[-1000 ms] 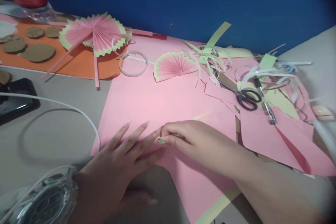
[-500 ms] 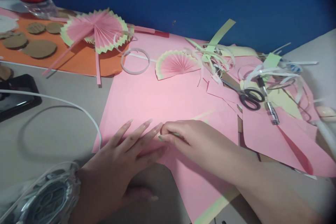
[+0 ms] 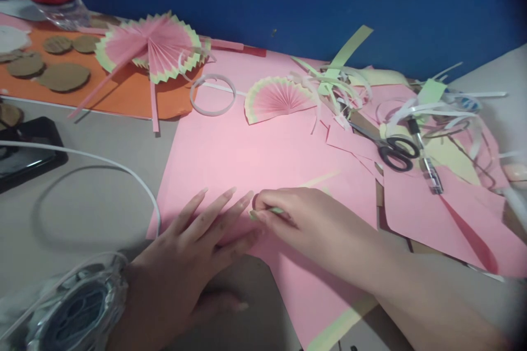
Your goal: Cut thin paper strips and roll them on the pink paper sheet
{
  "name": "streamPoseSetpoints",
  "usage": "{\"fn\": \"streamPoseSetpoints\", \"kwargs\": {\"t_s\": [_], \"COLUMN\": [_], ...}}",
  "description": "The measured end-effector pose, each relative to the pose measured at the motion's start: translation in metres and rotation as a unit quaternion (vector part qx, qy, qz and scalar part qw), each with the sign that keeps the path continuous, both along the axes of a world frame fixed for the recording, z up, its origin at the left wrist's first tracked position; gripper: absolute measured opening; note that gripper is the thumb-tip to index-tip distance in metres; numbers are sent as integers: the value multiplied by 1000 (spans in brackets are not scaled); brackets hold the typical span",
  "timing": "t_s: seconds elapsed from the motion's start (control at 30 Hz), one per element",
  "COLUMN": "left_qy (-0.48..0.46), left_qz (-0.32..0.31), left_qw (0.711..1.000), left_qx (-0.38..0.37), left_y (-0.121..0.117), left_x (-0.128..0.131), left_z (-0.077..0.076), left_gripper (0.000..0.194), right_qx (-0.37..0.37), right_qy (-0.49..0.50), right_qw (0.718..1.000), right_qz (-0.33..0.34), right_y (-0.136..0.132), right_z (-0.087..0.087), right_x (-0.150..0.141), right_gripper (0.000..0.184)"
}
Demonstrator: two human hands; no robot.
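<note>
A large pink paper sheet (image 3: 255, 148) lies on the grey table in front of me. My left hand (image 3: 193, 255) rests flat on its near corner, fingers stretched out and spread. My right hand (image 3: 304, 219) sits just to the right of it, fingertips pinched on a small pale green paper strip (image 3: 275, 210) at the sheet's folded edge. The fingertips of both hands almost touch. Most of the strip is hidden under my right fingers.
Black-handled scissors (image 3: 389, 151) and a pen (image 3: 428, 162) lie among paper scraps at the right. Two pleated pink-and-green fans (image 3: 152, 46) (image 3: 278, 98), a white ring (image 3: 212, 94), cardboard discs on orange paper (image 3: 61, 74), a phone (image 3: 24, 153) and a white cable (image 3: 102, 162) lie left. Blue wall behind.
Both hands stay almost still on the pink sheet. The view has drifted slightly, so the table items sit a little further right in the picture.
</note>
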State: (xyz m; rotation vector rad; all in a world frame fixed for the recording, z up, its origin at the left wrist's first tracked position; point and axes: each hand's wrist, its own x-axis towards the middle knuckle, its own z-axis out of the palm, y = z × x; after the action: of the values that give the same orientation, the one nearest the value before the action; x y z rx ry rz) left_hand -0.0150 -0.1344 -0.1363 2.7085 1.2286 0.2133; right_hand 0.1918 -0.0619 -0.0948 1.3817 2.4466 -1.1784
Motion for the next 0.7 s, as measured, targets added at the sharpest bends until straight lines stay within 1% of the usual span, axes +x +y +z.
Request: {"fn": "streamPoseSetpoints", "kwargs": {"t_s": [0.1,0.23,0.47,0.57,0.7], "left_qy": [12,36,42,41,38], "left_qz": [-13,-7,-10,-11,-14], "left_qw": [1000,999,999,999,999], "left_qx": [5,16,19,22,19], "left_y": [-2,-5,-4,-4,-3], "left_x": [-1,0,1,-1,0], "left_z": [2,4,2,2,4], "left_gripper": [71,78,78,76,79], "right_qx": [5,12,8,11,7], "right_qy": [-10,-17,-21,-18,-19], "right_qw": [1000,1000,1000,1000,1000], "right_qz": [1,3,4,4,5], "right_y": [1,1,0,0,1], "right_z": [0,-1,-1,0,0], "right_x": [0,-1,-1,0,-2], "right_gripper": [22,24,26,25,24]}}
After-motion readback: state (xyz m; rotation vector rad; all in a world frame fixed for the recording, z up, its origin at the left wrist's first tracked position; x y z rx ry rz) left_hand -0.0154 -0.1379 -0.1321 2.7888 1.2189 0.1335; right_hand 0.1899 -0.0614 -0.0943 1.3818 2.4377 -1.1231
